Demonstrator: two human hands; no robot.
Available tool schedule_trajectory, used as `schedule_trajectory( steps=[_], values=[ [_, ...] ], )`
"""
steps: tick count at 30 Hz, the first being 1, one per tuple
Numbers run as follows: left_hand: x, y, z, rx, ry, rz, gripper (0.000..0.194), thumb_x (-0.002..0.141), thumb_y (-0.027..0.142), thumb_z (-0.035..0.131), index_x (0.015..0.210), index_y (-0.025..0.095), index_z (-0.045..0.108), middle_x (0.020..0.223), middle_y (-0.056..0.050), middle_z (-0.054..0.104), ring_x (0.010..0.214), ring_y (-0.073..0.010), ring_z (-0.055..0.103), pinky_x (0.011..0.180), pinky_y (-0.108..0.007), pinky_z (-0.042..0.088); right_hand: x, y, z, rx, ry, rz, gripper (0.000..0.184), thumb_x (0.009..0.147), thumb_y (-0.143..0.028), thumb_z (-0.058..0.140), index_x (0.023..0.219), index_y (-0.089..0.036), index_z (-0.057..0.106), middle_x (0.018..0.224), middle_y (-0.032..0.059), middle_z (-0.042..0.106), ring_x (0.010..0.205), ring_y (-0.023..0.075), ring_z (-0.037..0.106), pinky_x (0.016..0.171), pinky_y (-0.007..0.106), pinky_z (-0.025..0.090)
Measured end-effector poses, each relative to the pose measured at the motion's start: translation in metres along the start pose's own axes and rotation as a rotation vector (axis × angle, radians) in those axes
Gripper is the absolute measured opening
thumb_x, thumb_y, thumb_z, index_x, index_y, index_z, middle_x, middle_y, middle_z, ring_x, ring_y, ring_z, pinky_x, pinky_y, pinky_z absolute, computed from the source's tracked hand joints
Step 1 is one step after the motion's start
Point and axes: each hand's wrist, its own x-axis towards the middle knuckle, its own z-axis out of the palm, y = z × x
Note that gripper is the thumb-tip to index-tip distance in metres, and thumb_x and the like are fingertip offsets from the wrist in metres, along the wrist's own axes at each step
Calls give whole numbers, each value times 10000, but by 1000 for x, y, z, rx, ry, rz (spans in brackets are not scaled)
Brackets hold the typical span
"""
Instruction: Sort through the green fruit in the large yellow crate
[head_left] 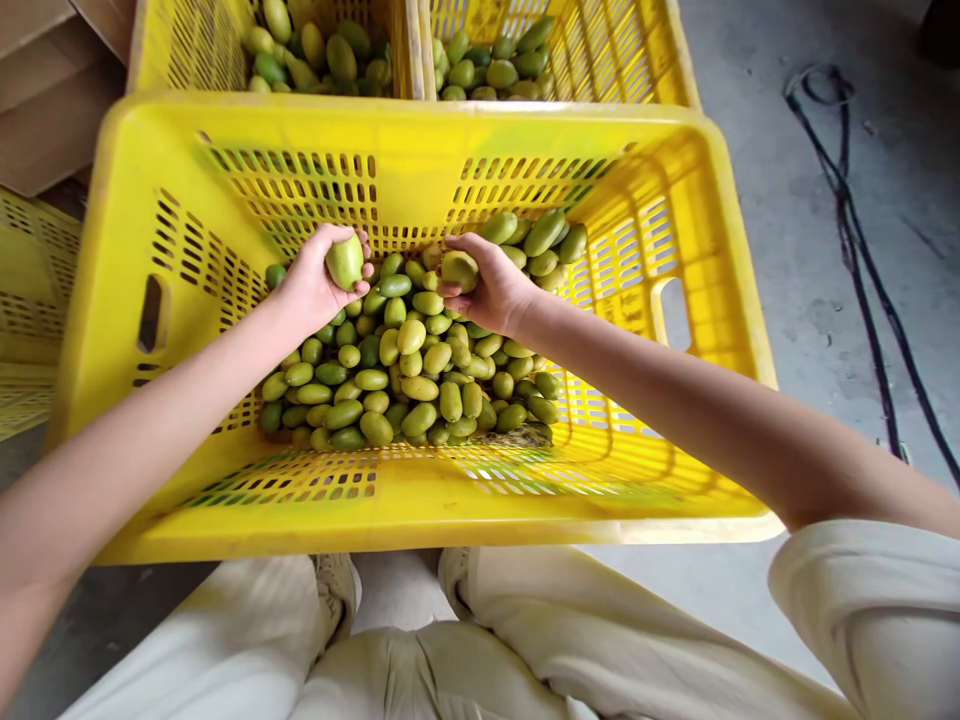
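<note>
My left hand (309, 285) is closed around a smooth, light green oval fruit (345, 262), held above the left part of a pile. To its right, my right hand (496, 290) grips a duller yellowish-green oval fruit (459, 271) between thumb and fingers. Below both hands lies the heap of green oval fruit (420, 388) on the bottom of a large yellow slotted plastic crate (420, 522). Some larger, darker fruits (544, 232) rest at the crate's far side, just beyond my right hand. A brownish withered bit (521, 434) lies at the near right of the heap.
Two more yellow crates, left (199, 45) and right (622, 50), stand against the far side, both with green fruit in them. Cardboard (56, 100) and another yellow crate (30, 300) are at the left. A black cable (851, 220) lies on the concrete floor at right.
</note>
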Motion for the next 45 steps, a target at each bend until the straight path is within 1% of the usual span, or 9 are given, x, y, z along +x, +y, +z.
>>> schedule_trajectory(
  steps=[6,9,13,24,27,30,33,39,45],
  values=[
    [-4,0,3,7,-43,-48,189,1032,223,491,878,187,595,912,-77,723,946,-235,761,748,-295,594,-9,1,11,8,-24,-4,317,869,-220,804,855,-224,488,705,-60,479,530,65,417,435,172,290],
    [-7,0,7,50,-82,-73,198,1041,192,483,862,185,570,893,-69,740,784,-157,745,706,-244,586,-12,-1,16,15,-15,-4,255,932,-243,747,869,-221,501,734,-35,539,605,93,529,474,168,364],
    [-8,0,8,108,-92,-36,229,892,236,769,826,216,552,700,19,648,508,-84,558,512,-200,471,-12,-3,14,128,-14,67,209,1066,-287,500,870,-216,503,785,26,615,648,121,554,483,178,396],
    [-10,6,15,-52,-25,-130,208,961,356,685,833,227,584,671,-17,646,525,-133,607,448,-216,468,-14,-3,20,87,128,-15,181,850,-106,762,864,-193,604,741,-38,606,592,79,557,533,154,525],
    [-11,5,18,-106,-8,-152,213,1069,328,538,898,214,591,713,-34,685,600,-140,674,541,-211,560,-16,-5,23,103,140,3,182,867,-40,698,834,-183,589,725,-35,610,604,72,591,585,145,560],
    [-11,1,17,-47,-12,-94,185,1036,335,673,925,214,588,747,-20,705,635,-132,704,581,-207,577,-9,-3,20,105,163,46,169,942,-148,703,870,-209,562,738,-25,626,602,98,605,570,191,580],
    [-8,-3,12,58,-14,-25,328,864,310,882,856,226,565,688,21,657,539,-99,629,481,-186,470,0,1,12,52,147,77,239,968,-299,742,884,-236,527,734,-18,625,580,117,586,522,213,544],
    [-2,-7,0,117,-34,-36,329,796,224,854,761,238,528,541,55,526,417,-81,474,384,-212,344,0,3,3,-45,57,73,304,961,-433,745,881,-242,523,693,-26,574,502,106,451,386,183,292],
    [-8,-8,4,115,-96,-5,138,951,290,732,901,229,619,687,5,651,537,-131,630,502,-235,495,-15,-4,11,-47,45,87,274,872,-221,820,828,-215,549,662,-39,543,489,75,429,388,166,315]
  ],
)
